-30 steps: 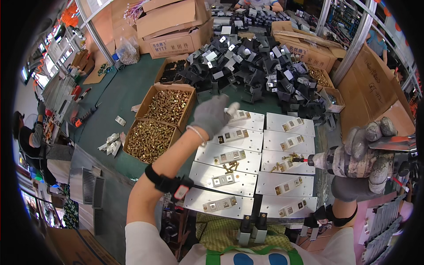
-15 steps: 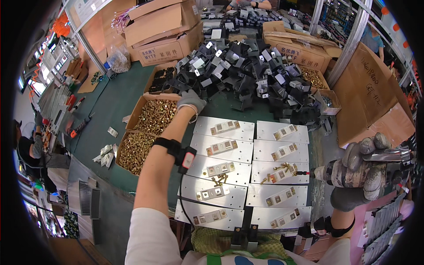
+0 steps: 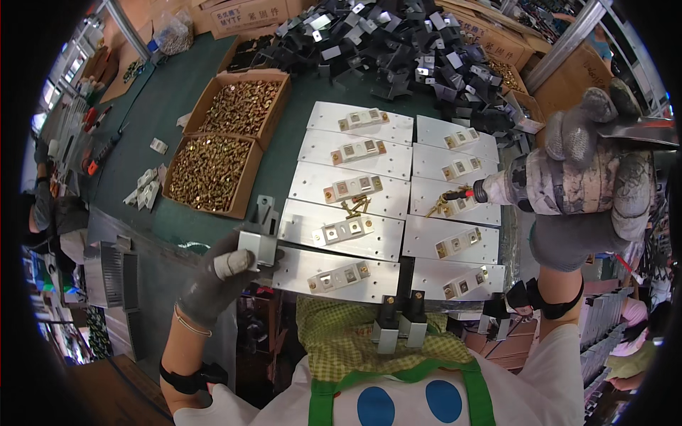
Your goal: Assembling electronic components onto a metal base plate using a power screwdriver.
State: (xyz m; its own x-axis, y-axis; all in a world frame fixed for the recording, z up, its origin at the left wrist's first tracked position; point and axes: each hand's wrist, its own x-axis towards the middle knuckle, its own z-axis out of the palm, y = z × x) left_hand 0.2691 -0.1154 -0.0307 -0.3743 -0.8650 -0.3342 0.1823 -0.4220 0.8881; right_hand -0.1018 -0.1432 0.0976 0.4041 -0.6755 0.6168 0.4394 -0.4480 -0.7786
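My left hand [image 3: 209, 284], in a grey glove, grips a small silver-and-black angled metal bracket [image 3: 257, 246] by the near left corner of the plates. My right hand [image 3: 582, 234], also gloved, is wrapped round a tape-covered power screwdriver [image 3: 554, 177] that points left. Its dark tip reaches the loose brass screws [image 3: 442, 204] on a right-hand plate; contact cannot be made out. Flat silver metal plates [image 3: 383, 252] lie in two columns, each bearing a pale block [image 3: 341, 277] with square openings. More loose screws [image 3: 357, 205] lie on a left-hand plate.
Two cardboard boxes of brass screws [image 3: 207, 174] stand left of the plates. Beyond the plates is a heap of black and silver brackets [image 3: 398, 50]. Two brackets [image 3: 387, 334] sit at the near edge. Another person [image 3: 53, 213] works at far left.
My left hand has come back from beside the bracket heap to the near left, now with a bracket in it. The view has tilted down. My right hand still holds the screwdriver near the screws.
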